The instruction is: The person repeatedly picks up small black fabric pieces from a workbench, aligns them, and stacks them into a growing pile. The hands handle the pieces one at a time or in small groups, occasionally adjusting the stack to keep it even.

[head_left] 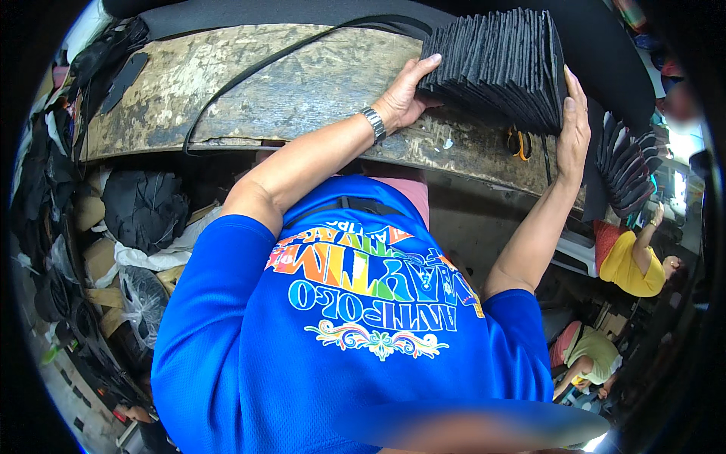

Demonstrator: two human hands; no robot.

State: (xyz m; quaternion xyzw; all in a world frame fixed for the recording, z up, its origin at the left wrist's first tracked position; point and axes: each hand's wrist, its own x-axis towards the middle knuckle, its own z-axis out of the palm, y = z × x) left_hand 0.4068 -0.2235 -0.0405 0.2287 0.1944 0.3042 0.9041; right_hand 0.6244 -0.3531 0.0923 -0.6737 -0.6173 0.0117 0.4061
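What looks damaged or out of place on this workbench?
The wooden bench top is badly worn, blotchy, its front edge chipped. The stack of black pieces leans, fanned out between both hands. A black strap loops loose.

Left and middle of worn table (302,91): mostly bare, open passage, crossed only by thin black strap (249,72) looping from far edge to near edge. Far right: tall stack of black pieces (503,64) blocks way, left hand (404,94) pressed on its left face, right hand (573,125) on its right. Orange-handled scissors (518,142) just near stack's base. Second fanned black stack (628,163) further right, small gap between. Far side closed by black foam roll (302,11). Below table, left: bags and boxes (136,227) crowd floor.
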